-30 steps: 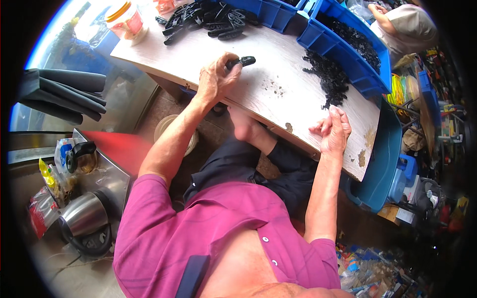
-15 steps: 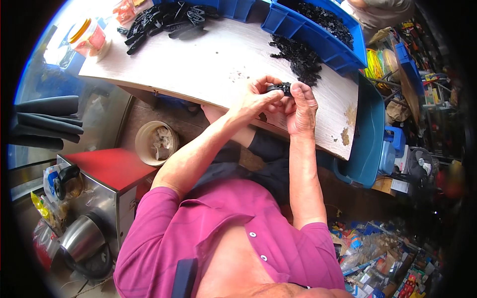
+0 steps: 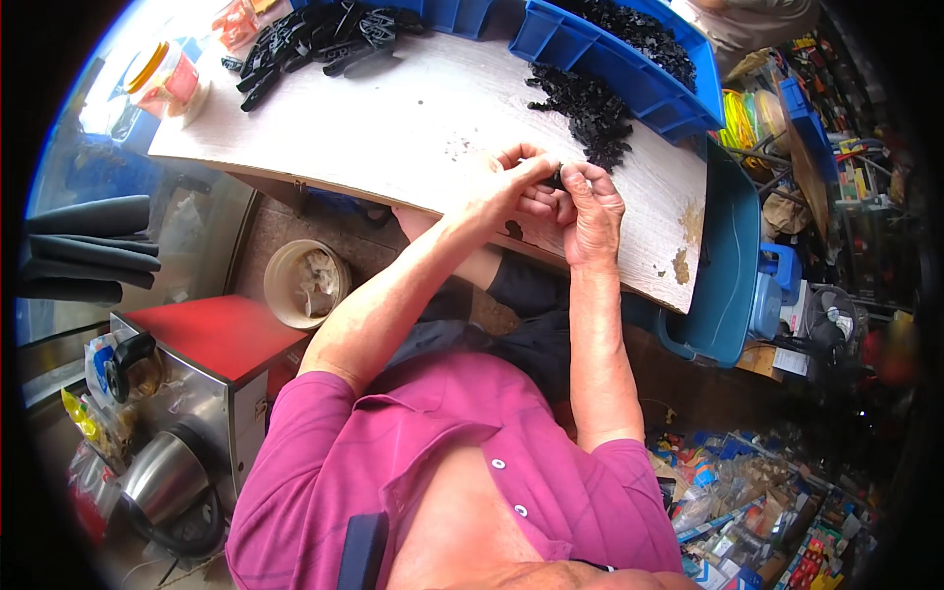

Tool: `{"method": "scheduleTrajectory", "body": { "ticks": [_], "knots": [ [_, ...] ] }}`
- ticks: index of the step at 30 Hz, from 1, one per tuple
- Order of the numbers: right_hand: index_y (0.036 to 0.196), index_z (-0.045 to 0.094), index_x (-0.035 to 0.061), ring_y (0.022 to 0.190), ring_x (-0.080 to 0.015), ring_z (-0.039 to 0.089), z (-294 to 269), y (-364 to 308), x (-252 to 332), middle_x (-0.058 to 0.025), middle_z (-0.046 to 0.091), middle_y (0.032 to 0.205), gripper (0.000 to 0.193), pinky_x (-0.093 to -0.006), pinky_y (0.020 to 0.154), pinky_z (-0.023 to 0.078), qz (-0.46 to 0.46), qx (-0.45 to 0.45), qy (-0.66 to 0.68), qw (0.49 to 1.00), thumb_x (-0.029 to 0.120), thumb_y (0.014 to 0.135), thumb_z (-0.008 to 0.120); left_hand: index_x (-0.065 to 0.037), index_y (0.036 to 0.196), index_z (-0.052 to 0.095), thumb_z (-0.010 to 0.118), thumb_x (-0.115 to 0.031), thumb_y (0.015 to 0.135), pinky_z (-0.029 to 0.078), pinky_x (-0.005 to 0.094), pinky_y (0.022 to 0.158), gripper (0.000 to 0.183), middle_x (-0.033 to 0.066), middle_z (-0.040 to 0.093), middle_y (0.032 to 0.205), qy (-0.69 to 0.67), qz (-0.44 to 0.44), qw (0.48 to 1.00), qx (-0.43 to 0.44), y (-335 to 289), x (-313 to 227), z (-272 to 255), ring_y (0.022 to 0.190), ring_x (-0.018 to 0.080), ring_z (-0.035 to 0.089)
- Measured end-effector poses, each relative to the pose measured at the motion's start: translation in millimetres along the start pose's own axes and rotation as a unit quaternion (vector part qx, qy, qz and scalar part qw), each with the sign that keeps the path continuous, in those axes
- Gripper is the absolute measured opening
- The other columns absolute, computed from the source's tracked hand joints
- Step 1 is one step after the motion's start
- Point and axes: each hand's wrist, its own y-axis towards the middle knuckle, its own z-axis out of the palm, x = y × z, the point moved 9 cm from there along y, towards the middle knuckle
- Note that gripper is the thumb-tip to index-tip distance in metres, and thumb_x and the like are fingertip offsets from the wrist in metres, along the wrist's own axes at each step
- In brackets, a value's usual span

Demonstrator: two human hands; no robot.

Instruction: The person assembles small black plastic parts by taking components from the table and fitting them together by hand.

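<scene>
My two hands meet above the near edge of the pale table (image 3: 393, 128). A small black plastic part (image 3: 556, 180) sits between their fingertips, mostly covered by them. My left hand (image 3: 524, 185) pinches it from the left, while the thumb and fingers of my right hand (image 3: 594, 208) close on its other side. Just beyond lies a loose heap of small black pieces (image 3: 588, 110). Longer black plastic parts (image 3: 320, 44) are piled at the far left of the table.
A blue bin (image 3: 619, 74) of black pieces stands at the far right. A teal tub (image 3: 723, 265) is beside the table's right end. At the far left is a jar with an orange lid (image 3: 162, 79). A bucket (image 3: 305, 285) and red-topped cabinet (image 3: 216, 334) stand lower left.
My fingers have closed further around the black part, which showed more openly before. The table and its things sit slightly further left and up in view.
</scene>
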Motion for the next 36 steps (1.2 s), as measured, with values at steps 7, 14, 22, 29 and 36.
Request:
{"method": "scheduleTrajectory", "body": {
  "ticks": [7, 14, 22, 29, 36],
  "knots": [
    [0.089, 0.062, 0.0061, 0.049, -0.0046, 0.045, 7.7, -0.9, 3.2, 0.0034, 0.055, 0.065, 0.019, -0.0182, 0.049, 0.039, 0.016, 0.002, -0.076, 0.997, 0.021, 0.086, 0.072, -0.003, 0.090, 0.060, 0.066, -0.013, 0.087, 0.054, 0.0212, 0.055, 0.012, 0.0054, 0.063, 0.076, 0.021, 0.047, 0.998, -0.039, 1.8, -8.9, -5.6, 0.057, 0.0101, 0.062],
    [0.077, 0.061, 0.0070, 0.053, -0.0033, 0.040, 6.2, -0.3, -6.8, 0.0058, 0.049, 0.066, 0.019, -0.0220, 0.047, 0.035, 0.000, 0.005, -0.103, 0.995, 0.022, 0.086, 0.066, -0.008, 0.089, 0.059, 0.065, -0.013, 0.087, 0.044, 0.0203, 0.052, 0.008, 0.0011, 0.058, 0.075, -0.003, 0.029, 0.999, -0.023, 0.4, -1.6, -4.0, 0.055, 0.0074, 0.051],
    [0.073, 0.057, 0.0076, 0.043, -0.0092, 0.043, -4.8, -12.0, 4.2, 0.0029, 0.044, 0.054, 0.019, -0.0319, 0.045, 0.052, 0.016, -0.048, 0.004, 0.999, 0.021, 0.085, 0.061, -0.005, 0.105, 0.065, 0.068, -0.022, 0.088, 0.052, 0.0301, 0.068, 0.024, 0.0067, 0.064, 0.083, 0.351, 0.245, 0.899, -0.095, 19.4, -39.2, -6.4, 0.077, 0.0173, 0.064],
    [0.063, 0.046, 0.0086, 0.036, -0.0201, 0.047, -116.6, -9.2, 41.3, -0.0031, 0.036, 0.041, 0.037, -0.0520, 0.058, 0.059, 0.046, -0.253, 0.041, 0.966, 0.035, 0.087, 0.054, -0.010, 0.095, 0.066, 0.061, -0.015, 0.082, 0.047, 0.0451, 0.081, 0.015, 0.0122, 0.064, 0.092, 0.725, 0.380, 0.561, -0.124, 69.4, -75.2, 14.7, 0.091, 0.0334, 0.057],
    [0.100, 0.053, 0.0056, 0.048, -0.0215, 0.053, -168.3, -24.9, 78.4, -0.0045, 0.038, 0.043, 0.040, -0.0561, 0.059, 0.057, -0.010, -0.396, 0.011, 0.918, 0.041, 0.084, 0.065, -0.007, 0.085, 0.066, 0.060, -0.010, 0.081, 0.049, 0.0448, 0.075, 0.008, 0.0143, 0.065, 0.090, 0.706, 0.382, 0.587, -0.103, 64.0, -68.9, 15.9, 0.089, 0.0342, 0.060]
  ]
}}
